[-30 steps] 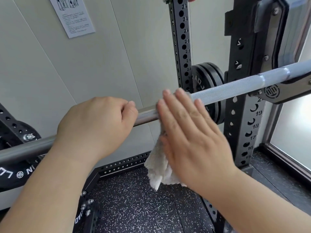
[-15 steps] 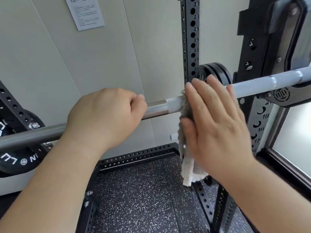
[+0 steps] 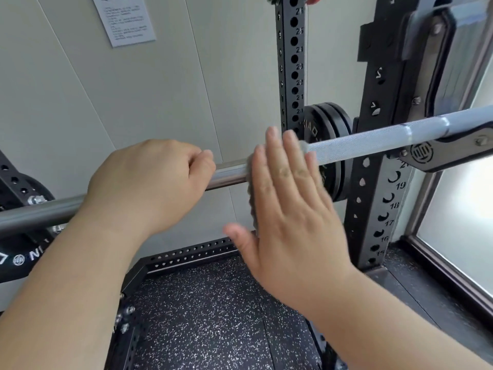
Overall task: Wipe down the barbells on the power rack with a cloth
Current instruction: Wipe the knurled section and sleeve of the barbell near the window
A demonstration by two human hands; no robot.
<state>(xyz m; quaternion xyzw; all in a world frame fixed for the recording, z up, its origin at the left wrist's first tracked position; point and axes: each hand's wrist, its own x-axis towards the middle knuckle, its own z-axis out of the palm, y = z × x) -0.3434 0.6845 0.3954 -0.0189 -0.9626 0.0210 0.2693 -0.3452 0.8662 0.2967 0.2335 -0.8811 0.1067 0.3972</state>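
Steel barbell (image 3: 373,141) rests on the hook (image 3: 453,156) of the power rack (image 3: 373,209). The left hand (image 3: 149,182) curls its fingers round the bar. The right hand (image 3: 290,217), fingers straight, presses the grey cloth (image 3: 252,204) against it.

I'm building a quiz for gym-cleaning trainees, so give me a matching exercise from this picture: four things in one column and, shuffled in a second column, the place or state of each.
Column A
1. left hand
2. right hand
3. cloth
4. paper notice

Column B
a. stuck on the wall, upper left
b. flat, fingers straight, pressing on the cloth
c. fingers curled over the barbell
d. hanging over the barbell, mostly hidden behind a palm

Pairs: 1-c; 2-b; 3-d; 4-a
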